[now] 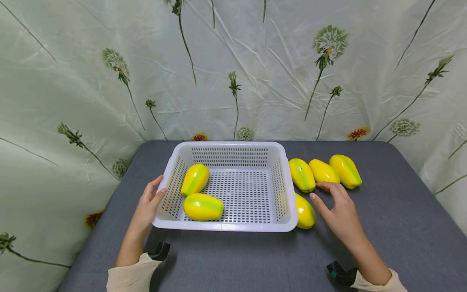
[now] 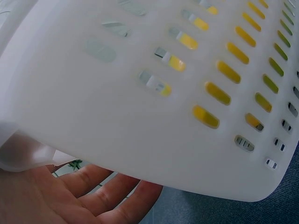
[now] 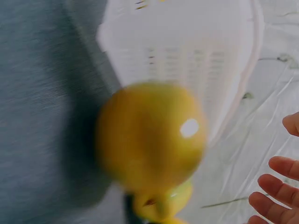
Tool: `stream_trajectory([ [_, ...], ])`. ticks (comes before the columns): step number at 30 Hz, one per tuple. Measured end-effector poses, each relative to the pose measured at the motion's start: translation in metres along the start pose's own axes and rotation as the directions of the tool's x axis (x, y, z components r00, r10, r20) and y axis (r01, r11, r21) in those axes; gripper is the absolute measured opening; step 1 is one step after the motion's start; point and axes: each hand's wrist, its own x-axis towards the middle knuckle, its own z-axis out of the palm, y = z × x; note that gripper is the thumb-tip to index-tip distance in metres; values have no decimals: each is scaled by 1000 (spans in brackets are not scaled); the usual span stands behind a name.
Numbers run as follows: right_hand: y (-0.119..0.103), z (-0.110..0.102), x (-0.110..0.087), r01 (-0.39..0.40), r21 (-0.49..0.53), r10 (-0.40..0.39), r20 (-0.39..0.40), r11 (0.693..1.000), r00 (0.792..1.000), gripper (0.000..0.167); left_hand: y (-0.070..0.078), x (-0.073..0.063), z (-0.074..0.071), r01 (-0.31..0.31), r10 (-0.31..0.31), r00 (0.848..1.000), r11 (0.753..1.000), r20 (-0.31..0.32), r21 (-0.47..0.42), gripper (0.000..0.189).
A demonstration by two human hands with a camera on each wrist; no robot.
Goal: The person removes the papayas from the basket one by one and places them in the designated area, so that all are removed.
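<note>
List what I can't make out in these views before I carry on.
- Head: left end of the nearest loose papaya, hidden by the white basket.
- Head: whether the right hand touches the middle back papaya; fingertips overlap its edge.
- Left wrist: some fingertips of the left hand, behind the basket.
- Right wrist: surface detail of the foreground papaya, blurred; most of the right hand, cut off by the right edge.

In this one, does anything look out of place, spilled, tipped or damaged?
Nothing stands out as spilled, tipped or damaged. The white slotted basket sits upright with two papayas inside; four more lie on the gray tabletop to its right, one partly hidden by it. The floral backdrop is merely creased.
</note>
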Motion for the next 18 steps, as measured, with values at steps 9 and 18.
stream_trajectory([
  [9,-29,-7,25,59,49,-59,8,997,998,37,1,0,0,7,-7,1000,1000,-1,-3,55],
  [18,-63,-5,48,180,128,-183,15,975,983,37,2,-1,0,22,-22,1000,1000,8,-11,55],
])
